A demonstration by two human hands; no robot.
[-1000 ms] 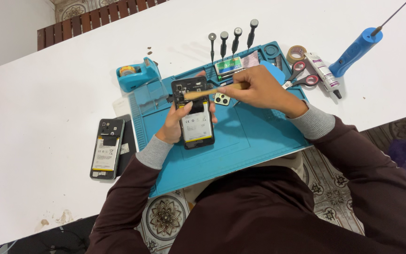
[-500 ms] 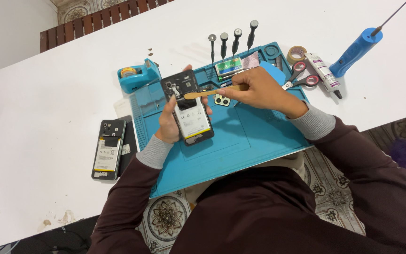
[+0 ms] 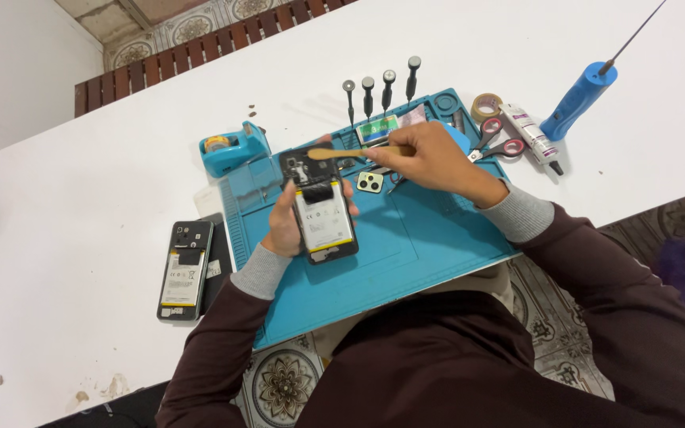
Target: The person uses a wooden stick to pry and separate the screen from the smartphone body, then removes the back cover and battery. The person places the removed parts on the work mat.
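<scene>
White table (image 3: 81,182) w/ a second opened phone (image 3: 183,269) at far left, near the blue mat (image 3: 438,238). We see our left hand (image 3: 285,226) over the mat, fingers wrapped round the edges of the open phone (image 3: 323,214), tilted up. Looks light but fragile inside, so edge grip seems best. Our right hand (image 3: 438,162) reaches in, wrist bent, fingers pinching a thin wooden stick (image 3: 358,151) over the phone's top end.

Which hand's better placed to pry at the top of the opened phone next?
Right, probably. The right hand holds the wooden pry stick, whose tip sits over the top end of the opened phone. The left hand is wrapped around the phone, steadying it above the blue mat.
</scene>
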